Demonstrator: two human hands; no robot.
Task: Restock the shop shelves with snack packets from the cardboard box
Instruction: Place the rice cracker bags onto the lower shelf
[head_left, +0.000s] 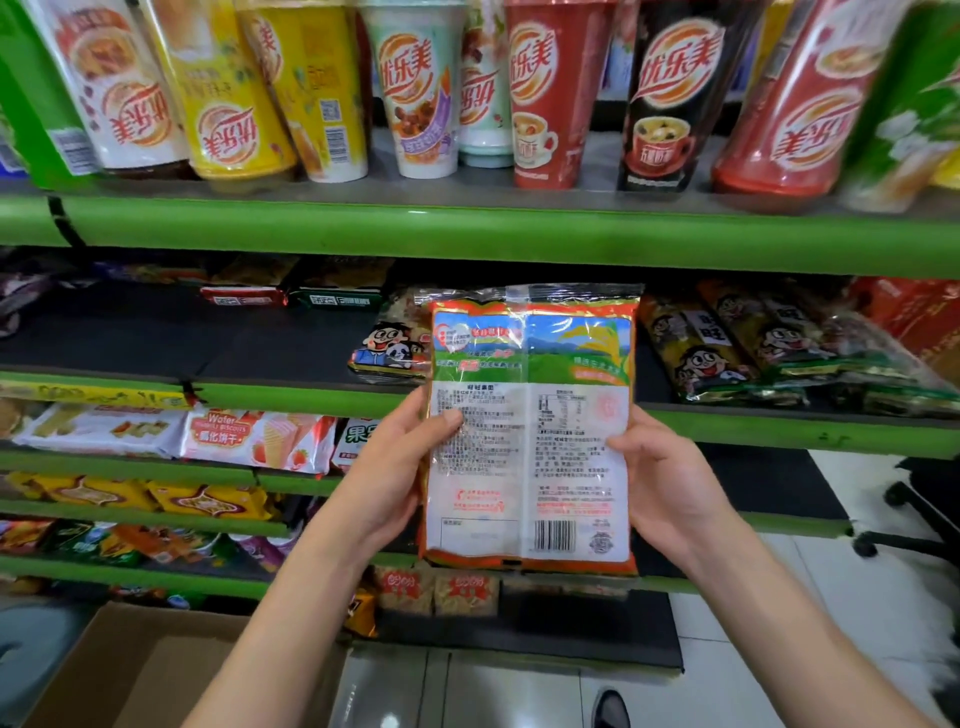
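I hold an orange-edged snack packet (530, 426) upright in front of the shelves, its printed back and barcode facing me. My left hand (387, 467) grips its left edge, thumb across the white label. My right hand (662, 480) grips the right edge. The packet hangs level with the second green shelf (291, 397), just before a packet with a cartoon face (387, 351) lying there. An open cardboard box (130, 670) sits at the bottom left, its inside mostly out of sight.
Tall drink cups (421, 88) line the top shelf. Dark snack packets (769, 353) lie at the right of the second shelf; its left part is bare black mat. Wafer packs (254, 434) fill lower shelves. A black chair base (909, 519) stands at the right, a shoe (610, 709) below.
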